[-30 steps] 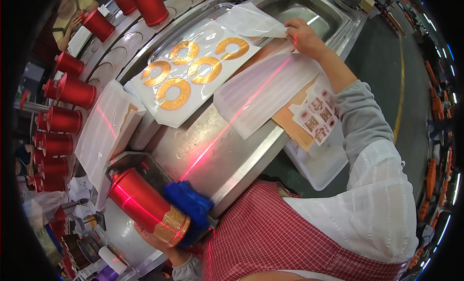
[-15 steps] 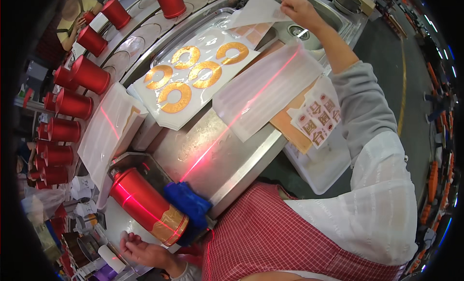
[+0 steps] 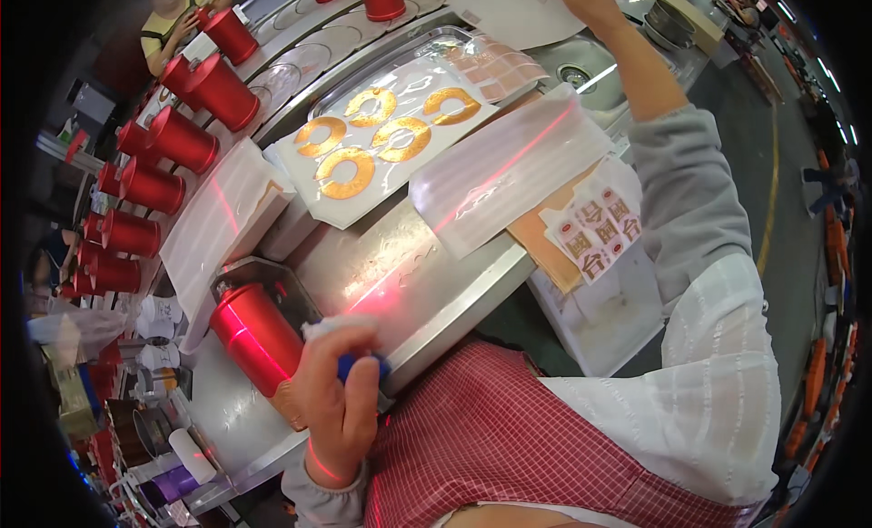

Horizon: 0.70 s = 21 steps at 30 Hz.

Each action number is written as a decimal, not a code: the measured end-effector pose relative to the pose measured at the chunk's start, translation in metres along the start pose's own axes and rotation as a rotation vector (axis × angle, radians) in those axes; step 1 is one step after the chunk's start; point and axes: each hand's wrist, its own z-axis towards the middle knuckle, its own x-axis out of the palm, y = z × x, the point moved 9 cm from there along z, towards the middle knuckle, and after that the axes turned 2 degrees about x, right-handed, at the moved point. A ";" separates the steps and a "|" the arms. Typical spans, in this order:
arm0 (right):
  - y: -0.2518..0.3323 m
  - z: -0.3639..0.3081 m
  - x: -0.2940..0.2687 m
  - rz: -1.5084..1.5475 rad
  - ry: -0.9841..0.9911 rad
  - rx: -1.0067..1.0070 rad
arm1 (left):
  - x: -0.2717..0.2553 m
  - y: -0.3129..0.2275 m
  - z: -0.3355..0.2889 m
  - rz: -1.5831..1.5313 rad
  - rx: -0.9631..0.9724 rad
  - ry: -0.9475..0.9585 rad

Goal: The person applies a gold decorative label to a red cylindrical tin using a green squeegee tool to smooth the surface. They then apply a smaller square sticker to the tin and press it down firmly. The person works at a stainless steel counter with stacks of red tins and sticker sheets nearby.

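A white backing sheet (image 3: pixel 513 14) hangs at the top from my right hand (image 3: pixel 589 3), whose fingers are pinched at its edge and partly cut off by the frame. Below it lies a sheet of pinkish labels (image 3: pixel 498 66). My left hand (image 3: pixel 336 401) is raised over the near end of a red metal canister (image 3: pixel 259 337), thumb apart from the fingers; the fingertips are blurred. Behind that hand, a blue cloth (image 3: pixel 377 366) is mostly hidden. The canister lies tilted against a dark angled rest (image 3: pixel 272 278) and has a gold label near its lower end.
A white sheet with gold C-shaped labels (image 3: pixel 338 201) lies on the metal worktop (image 3: pixel 363 273). Translucent sheets (image 3: pixel 509 169) cover a stack beside brown label sheets (image 3: pixel 595 224). Red canisters (image 3: pixel 222 92) line the conveyor (image 3: pixel 282 78) at left, where another person (image 3: pixel 173 24) stands.
My left hand has moved up and right, from below the canister to over its near end and the cloth. The right hand has lifted the backing sheet higher, uncovering more of the pinkish labels.
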 end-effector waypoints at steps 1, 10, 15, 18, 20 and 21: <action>0.016 -0.005 -0.010 -0.045 -0.042 -0.105 | 0.011 0.000 0.010 -0.104 -0.057 0.071; 0.209 -0.179 0.017 0.081 0.293 -0.479 | 0.127 0.083 0.047 -1.187 -0.772 -0.031; 0.221 -0.213 0.007 0.109 0.288 -0.407 | 0.168 0.100 0.096 -1.259 -0.797 0.002; 0.231 -0.225 0.002 0.129 0.360 -0.412 | 0.179 0.118 0.123 -1.124 -0.798 0.019; 0.222 -0.227 0.001 0.235 0.491 -0.299 | 0.179 0.126 0.127 -0.985 -0.732 -0.009; 0.214 -0.222 0.000 0.311 0.520 -0.244 | 0.177 0.125 0.128 -0.912 -0.638 -0.021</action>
